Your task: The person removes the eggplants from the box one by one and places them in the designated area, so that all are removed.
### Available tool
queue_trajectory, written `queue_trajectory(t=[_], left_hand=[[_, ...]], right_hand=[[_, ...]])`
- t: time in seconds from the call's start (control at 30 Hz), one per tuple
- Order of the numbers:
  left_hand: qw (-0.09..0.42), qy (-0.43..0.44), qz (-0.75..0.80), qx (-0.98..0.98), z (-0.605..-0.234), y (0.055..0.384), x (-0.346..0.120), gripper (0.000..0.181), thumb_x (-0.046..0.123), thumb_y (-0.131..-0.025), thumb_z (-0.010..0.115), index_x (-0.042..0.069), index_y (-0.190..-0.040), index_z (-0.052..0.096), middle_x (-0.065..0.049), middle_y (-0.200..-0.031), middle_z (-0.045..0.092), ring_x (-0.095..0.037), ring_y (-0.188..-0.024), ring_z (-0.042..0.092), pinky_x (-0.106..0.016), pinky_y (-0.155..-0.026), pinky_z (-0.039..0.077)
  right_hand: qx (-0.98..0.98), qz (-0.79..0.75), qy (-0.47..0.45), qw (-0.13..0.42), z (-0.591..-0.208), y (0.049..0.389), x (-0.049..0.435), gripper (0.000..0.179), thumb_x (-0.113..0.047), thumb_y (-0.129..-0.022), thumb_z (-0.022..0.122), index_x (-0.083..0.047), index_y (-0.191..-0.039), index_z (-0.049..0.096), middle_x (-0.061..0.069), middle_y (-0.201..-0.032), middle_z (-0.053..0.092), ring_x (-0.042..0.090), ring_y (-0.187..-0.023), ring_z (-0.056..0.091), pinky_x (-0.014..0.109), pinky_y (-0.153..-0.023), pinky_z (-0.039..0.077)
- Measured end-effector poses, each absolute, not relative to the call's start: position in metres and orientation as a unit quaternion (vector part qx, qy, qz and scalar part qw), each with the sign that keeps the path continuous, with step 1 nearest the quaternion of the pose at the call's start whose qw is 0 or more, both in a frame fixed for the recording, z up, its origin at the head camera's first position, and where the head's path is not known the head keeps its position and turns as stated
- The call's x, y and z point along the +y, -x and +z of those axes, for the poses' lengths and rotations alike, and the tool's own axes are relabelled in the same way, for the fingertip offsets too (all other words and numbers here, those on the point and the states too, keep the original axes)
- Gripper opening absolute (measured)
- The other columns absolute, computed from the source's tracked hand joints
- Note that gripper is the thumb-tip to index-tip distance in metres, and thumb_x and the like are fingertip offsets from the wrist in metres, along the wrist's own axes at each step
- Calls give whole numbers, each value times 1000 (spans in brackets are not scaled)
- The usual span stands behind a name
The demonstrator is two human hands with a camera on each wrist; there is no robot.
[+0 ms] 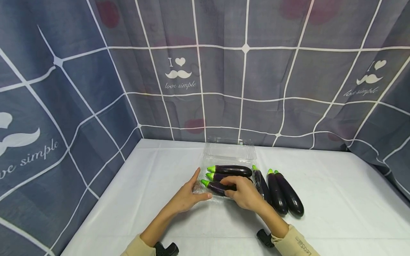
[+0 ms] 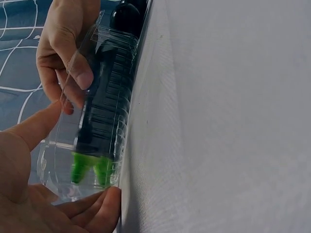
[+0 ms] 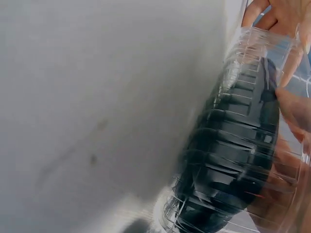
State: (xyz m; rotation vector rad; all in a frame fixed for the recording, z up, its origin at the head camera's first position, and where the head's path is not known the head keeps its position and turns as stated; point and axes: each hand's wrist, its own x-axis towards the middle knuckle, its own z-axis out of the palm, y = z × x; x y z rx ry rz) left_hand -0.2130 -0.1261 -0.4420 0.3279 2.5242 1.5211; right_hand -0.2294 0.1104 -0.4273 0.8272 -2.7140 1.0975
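Observation:
A clear plastic box (image 1: 196, 188) with a hinged lid lies on the white table, holding dark purple eggplants with green stem ends. My left hand (image 1: 187, 197) grips its left end, thumb along the front wall and the other fingers at the end wall. In the left wrist view its fingertips (image 2: 112, 196) bend against the box's lower corner. My right hand (image 1: 245, 192) holds the front eggplant (image 1: 216, 188) in the box, thumb and fingers on its thick end. Behind it lie a middle eggplant (image 1: 217, 177) and a back eggplant (image 1: 234, 170), stems to the left.
The box's clear lid (image 1: 229, 151) stands open toward the back. Right of the box lie several more eggplants (image 1: 289, 195), stems pointing away. A checked grey-blue curtain (image 1: 221, 74) borders the table (image 1: 336, 199) at the back and the sides.

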Motion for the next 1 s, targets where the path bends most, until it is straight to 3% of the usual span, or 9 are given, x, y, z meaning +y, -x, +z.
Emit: queue_trajectory(t=[0.37,0.7,0.83,1.0], left_hand=[[80,-98,513,849,-442,213,-125,103,38,-84,79,18,-160,13,-32,-150,34,-44,-138,34,-59,-107,31],[77,-104,514,848,-442,213,-125,105,41,-82,79,15,-160,14,-33,-149,34,-45,-137,34,-61,-106,31],[79,-100,517,846,-442,214,-124,104,38,-83,79,16,-160,14,-30,-152,32,-44,-139,33,-60,-107,29],[82,-102,520,844,-441,214,-124,103,37,-84,79,16,-160,13,-28,-154,29,-43,-140,31,-60,-108,28]], right_hand=[[-842,446,-283,110,-429,228,116,50,8,-88,67,-13,-133,64,5,-110,60,18,-91,57,33,-77,49],[-857,435,-251,114,-427,228,117,40,7,-96,54,-9,-131,66,8,-111,50,16,-86,46,33,-74,42],[-858,446,-229,111,-427,227,118,39,3,-95,59,-11,-132,65,7,-112,50,17,-85,48,33,-74,42],[-855,472,-191,99,-424,225,120,49,-3,-87,73,-14,-134,63,8,-114,48,20,-90,47,38,-80,43]])
